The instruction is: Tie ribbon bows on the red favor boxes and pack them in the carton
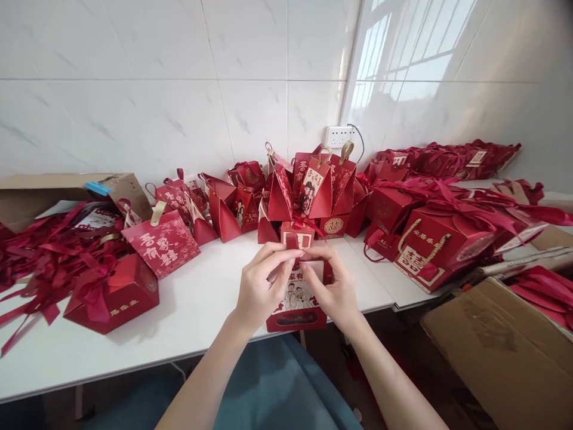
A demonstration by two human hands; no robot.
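Observation:
In front of me at the table's edge stands a red gift box (298, 319) with a printed couple on its front and an oval slot near the bottom. Above its top, the fingertips of my left hand (264, 283) and my right hand (335, 283) meet, both pinched closed. A short piece of red ribbon (292, 240) rises between them, and both hands seem to grip it; the fingers hide part of it. Just behind is a smaller red box (305, 227) with a bow on top.
Triangular red gift boxes (280, 191) line the wall side of the white table (201, 316). At left are a heap of red ribbons (40, 257), a ribboned box (120, 292) and a carton (49, 182). More boxes (425, 245) and a cardboard carton (496, 346) occupy the right.

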